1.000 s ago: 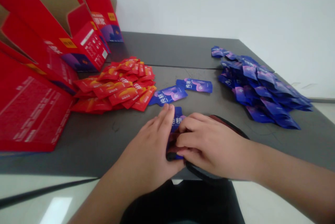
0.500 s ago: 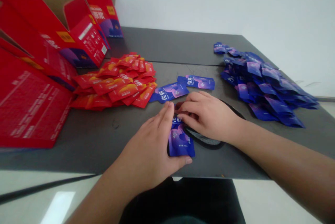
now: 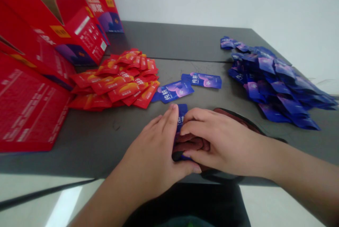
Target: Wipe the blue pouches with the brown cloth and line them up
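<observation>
Blue sachet [image 3: 181, 116] is the one thing I have in play, standing up between my hands at the near edge of the bench [image 3: 180, 41], with only its top showing and the rest hidden behind my fingers. My left hand [image 3: 150, 145] cups its side, fingers close together and thumb low; I cannot tell whether it grips the sachet or only steadies it. My right hand [image 3: 219, 142] curves over a folded dark red cloth [image 3: 192, 143], fingers narrow and closed on the fabric, which has a black edge running out beneath my palm. As things lie, most of the work on the bench is in heaps: a big pile of red sachets [image 3: 116, 85] sits to my left and a larger pile of blue sachets [image 3: 275, 85] to my right. Two loose blue sachets [image 3: 172, 92] lie flat between the piles, just ahead of my hands, and they are the only ones set apart. Beyond the red pile stand several opened red cartons [image 3: 82, 36], with a flattened one [image 3: 26, 103] leaning at the bench's left side. Their tan inner card shows, but I cannot see into them, so I cannot tell what they hold.
</observation>
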The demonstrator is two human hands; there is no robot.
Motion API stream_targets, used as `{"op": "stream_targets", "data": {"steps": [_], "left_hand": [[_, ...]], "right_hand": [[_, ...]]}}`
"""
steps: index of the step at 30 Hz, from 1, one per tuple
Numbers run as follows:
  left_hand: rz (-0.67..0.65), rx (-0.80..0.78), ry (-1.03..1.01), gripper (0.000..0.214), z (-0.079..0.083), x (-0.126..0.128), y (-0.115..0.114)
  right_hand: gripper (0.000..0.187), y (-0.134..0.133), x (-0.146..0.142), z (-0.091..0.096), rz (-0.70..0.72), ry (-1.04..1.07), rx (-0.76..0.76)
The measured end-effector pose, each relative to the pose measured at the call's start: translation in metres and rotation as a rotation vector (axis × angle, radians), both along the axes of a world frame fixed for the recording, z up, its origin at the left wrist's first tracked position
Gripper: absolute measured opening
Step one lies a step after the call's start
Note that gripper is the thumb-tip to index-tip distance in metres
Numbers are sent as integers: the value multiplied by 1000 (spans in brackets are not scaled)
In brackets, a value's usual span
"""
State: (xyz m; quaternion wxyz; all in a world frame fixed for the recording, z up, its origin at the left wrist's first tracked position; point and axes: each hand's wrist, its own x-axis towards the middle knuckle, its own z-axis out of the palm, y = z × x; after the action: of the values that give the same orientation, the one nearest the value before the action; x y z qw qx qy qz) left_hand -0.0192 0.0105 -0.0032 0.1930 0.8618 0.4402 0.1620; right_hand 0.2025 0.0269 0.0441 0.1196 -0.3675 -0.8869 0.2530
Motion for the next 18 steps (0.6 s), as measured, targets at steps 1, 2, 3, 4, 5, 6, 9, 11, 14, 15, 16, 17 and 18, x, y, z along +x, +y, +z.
{"op": "stream_targets", "data": {"steps": [1,2,3,4,5,6,9,11,14,15,16,17,18], "left_hand": [[-2,5,4,140,0,1,0],[-3,10,7,139,-1,1,0],[-6,15,8,138,-1,1,-1],[-6,21,7,137,-1,1,-1],[-6,24,7,136,0,1,-1],[-9,22,11,135,1,1,0],[-31,2,37,124,7,-1,1],[-48,-15,58,117,10,-2,2],[-50,-16,75,126,11,-4,2],[-52,-12,79,131,11,-4,2],[-59,-9,81,131,10,-4,1],[-66,-9,82,126,10,-5,1],[-70,-10,83,117,10,-5,0]], "right_hand": [[12,0,-1,0,19,-6,3],[7,1,-1,1,34,-10,8],[6,2,-2,1,50,-12,11],[9,3,-3,2,66,-13,12],[12,4,-4,2,79,-15,11],[13,6,-4,2,84,-23,9],[11,15,-4,-2,54,-67,63],[14,21,-2,-6,9,-123,138],[19,30,3,-12,-48,-175,240],[21,32,5,-14,-63,-173,265],[23,33,7,-15,-80,-165,286],[26,34,9,-16,-96,-153,302],[28,35,12,-17,-113,-137,313]]}}
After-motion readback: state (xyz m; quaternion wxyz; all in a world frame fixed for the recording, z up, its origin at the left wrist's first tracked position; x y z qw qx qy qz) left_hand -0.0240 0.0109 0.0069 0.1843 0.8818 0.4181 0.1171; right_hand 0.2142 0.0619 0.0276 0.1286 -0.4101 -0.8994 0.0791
